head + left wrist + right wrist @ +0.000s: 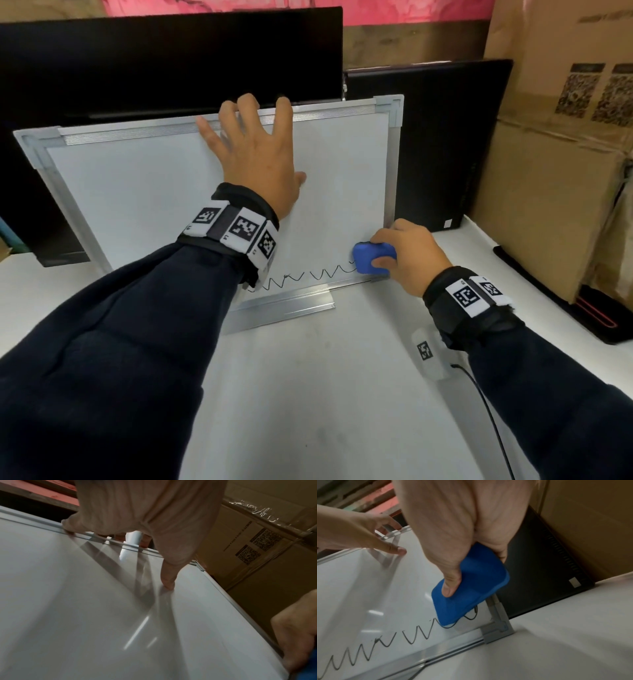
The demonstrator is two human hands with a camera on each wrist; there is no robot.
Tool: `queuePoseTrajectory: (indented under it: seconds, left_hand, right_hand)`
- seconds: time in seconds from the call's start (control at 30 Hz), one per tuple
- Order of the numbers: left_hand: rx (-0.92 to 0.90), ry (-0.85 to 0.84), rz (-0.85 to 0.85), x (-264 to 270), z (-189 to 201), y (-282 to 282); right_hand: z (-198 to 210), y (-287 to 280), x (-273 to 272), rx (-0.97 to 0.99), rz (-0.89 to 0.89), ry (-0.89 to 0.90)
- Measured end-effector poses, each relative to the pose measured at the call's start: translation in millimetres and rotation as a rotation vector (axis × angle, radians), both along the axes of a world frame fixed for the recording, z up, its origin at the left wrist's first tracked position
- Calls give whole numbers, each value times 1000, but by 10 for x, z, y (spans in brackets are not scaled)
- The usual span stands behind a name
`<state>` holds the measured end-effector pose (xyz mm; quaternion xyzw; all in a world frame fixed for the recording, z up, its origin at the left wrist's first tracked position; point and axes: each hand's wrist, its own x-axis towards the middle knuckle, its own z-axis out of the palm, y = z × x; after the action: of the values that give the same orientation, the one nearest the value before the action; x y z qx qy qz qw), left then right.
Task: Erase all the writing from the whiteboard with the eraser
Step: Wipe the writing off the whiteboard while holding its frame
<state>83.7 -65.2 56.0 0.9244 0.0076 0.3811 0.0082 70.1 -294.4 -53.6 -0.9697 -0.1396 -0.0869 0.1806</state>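
A whiteboard (137,192) leans upright at the back of the white table. A black zigzag line (308,275) runs along its lower part; the rest of its face is blank. My left hand (257,154) grips the board's top edge, fingers hooked over the frame and thumb on the face (169,584). My right hand (407,253) grips a blue eraser (368,258) and presses it on the board's lower right corner. In the right wrist view the eraser (474,582) covers the right end of the zigzag line (385,641).
Two black monitors (171,61) (438,144) stand right behind the board. Cardboard boxes (548,171) fill the right side. A small white tagged device with a black cable (428,353) lies under my right wrist. A black flat object (599,322) lies at the table's right edge.
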Motion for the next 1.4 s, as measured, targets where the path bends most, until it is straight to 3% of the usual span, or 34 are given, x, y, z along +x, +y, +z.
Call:
queuePoseTrajectory:
  seconds: [0.17, 0.5, 0.83, 1.1, 1.4]
  left_hand:
    - [-3, -15, 2, 13, -15, -6]
    - [8, -18, -13, 8, -7, 31]
    - [21, -26, -13, 18, -15, 51]
    - [27, -14, -10, 7, -8, 60]
    - [22, -6, -5, 12, 0, 45]
  right_hand:
    - [-3, 86, 19, 25, 58, 15]
    - [-1, -237, 99, 64, -66, 5]
    - [0, -48, 5, 74, -19, 34]
    - [89, -300, 2, 84, -152, 45]
    - [-38, -68, 5, 52, -143, 98]
